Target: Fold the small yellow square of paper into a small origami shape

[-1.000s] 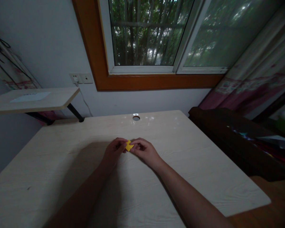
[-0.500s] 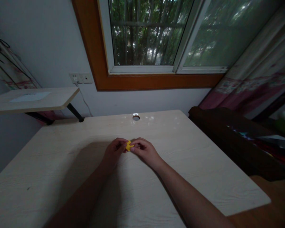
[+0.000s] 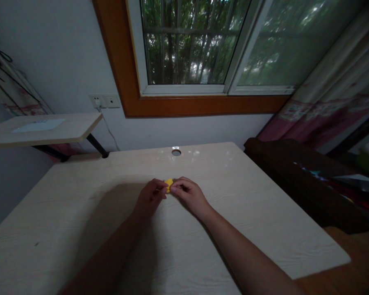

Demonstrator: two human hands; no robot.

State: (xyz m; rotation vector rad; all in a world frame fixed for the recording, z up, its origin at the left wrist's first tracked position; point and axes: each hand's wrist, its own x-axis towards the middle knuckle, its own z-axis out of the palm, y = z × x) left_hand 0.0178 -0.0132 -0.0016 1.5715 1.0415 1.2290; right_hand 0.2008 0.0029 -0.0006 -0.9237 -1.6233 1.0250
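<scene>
A small yellow piece (image 3: 169, 184) is pinched between my two hands, just above or on the pale wooden table (image 3: 249, 213); I cannot tell whether it touches the top. It looks flat-sided and angular, perhaps folded, but my fingers cover much of it. My left hand (image 3: 149, 196) grips its left side between thumb and fingers. On the other side, my right hand (image 3: 190, 194) closes thumb and fingertips on its right edge.
Behind my hands, a round cable hole (image 3: 176, 153) pierces the tabletop. A raised shelf (image 3: 74, 127) on black legs stands at the back left. Wall and window (image 3: 190, 45) lie beyond the table. To the right is a dark brown piece of furniture (image 3: 283, 176).
The yellow piece has turned between my fingers and shifted slightly up and to the right. The fingers of both hands have changed their hold a little; my arms stay nearly where they were.
</scene>
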